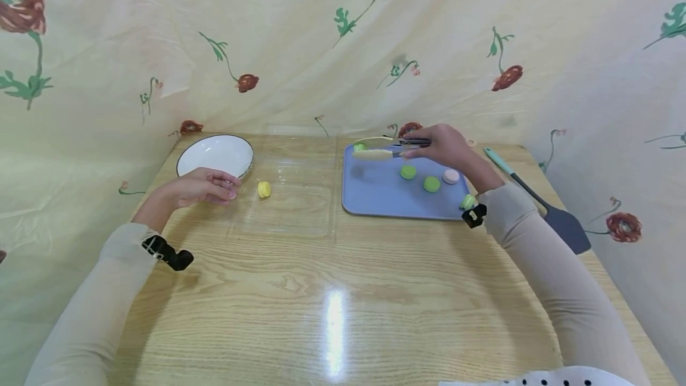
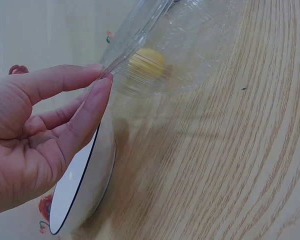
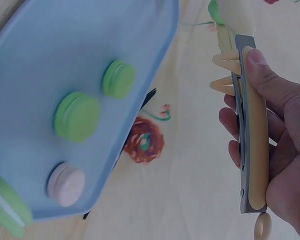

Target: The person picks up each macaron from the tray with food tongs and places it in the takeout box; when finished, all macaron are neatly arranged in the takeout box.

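Note:
My left hand [image 1: 206,186] pinches the edge of a clear plastic container [image 2: 190,60] between thumb and forefinger. Inside that container lies a yellow macaron [image 1: 264,189], near its left side. In my right hand [image 1: 442,146] is a pair of cream-coloured tongs [image 3: 257,125], gripped by the handle above the blue tray [image 1: 375,201]. A green macaron [image 1: 359,147] shows at the tongs' tips, partly covered; whether they squeeze it I cannot tell. On the tray sit more green macarons [image 3: 77,116] and a pale pink macaron [image 3: 66,184]; one green macaron [image 1: 467,202] is by the tray's near right corner.
A white bowl [image 1: 214,153] with a dark rim stands behind my left hand. Right of the tray lies a spatula [image 1: 565,228] with a mint handle, partly behind my right forearm. A flowered cloth [image 1: 300,46] hangs behind the wooden table [image 1: 257,308].

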`<move>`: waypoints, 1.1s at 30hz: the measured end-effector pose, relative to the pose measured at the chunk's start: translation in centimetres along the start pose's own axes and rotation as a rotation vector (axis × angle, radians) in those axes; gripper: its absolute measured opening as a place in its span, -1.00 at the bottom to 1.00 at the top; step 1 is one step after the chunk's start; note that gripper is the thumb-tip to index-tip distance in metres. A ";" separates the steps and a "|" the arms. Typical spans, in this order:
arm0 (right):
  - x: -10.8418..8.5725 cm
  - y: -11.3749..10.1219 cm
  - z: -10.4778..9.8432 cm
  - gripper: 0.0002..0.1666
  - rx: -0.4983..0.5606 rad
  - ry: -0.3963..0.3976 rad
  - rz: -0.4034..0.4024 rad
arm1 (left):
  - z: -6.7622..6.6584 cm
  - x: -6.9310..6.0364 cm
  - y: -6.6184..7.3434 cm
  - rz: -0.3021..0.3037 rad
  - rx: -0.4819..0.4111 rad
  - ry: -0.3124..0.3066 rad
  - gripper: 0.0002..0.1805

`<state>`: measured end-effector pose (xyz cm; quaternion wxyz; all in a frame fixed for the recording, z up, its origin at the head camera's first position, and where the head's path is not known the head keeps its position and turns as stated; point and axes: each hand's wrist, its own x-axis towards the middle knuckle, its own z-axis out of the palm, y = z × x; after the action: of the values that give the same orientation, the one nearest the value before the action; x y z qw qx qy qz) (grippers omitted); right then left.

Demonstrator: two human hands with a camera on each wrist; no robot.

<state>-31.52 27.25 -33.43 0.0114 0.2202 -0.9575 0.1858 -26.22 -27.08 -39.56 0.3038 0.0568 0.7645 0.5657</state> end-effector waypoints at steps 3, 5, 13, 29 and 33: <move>0.1 -1.3 -0.1 -0.45 0.003 0.018 -0.044 | -0.1 0.0 0.0 0.000 -0.001 -0.001 -0.39; 0.1 -2.3 0.0 -0.46 0.013 0.023 -0.074 | -0.1 0.1 -0.1 0.000 -0.003 -0.001 -0.39; 0.7 -5.7 0.8 -0.47 0.049 0.016 -0.176 | 0.0 -0.1 0.1 -0.004 -0.005 -0.005 -0.39; 2.8 -11.3 4.9 -0.48 0.000 -0.092 -0.345 | 0.0 -0.1 0.0 0.004 -0.001 -0.009 -0.37; 3.2 -12.2 6.0 -0.50 -0.007 -0.094 -0.373 | -0.1 0.0 -0.2 0.007 -0.005 -0.007 -0.38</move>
<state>-28.85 13.52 -34.40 0.0018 0.4022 -0.9003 0.1665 -26.24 -27.21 -39.72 0.3046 0.0605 0.7620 0.5683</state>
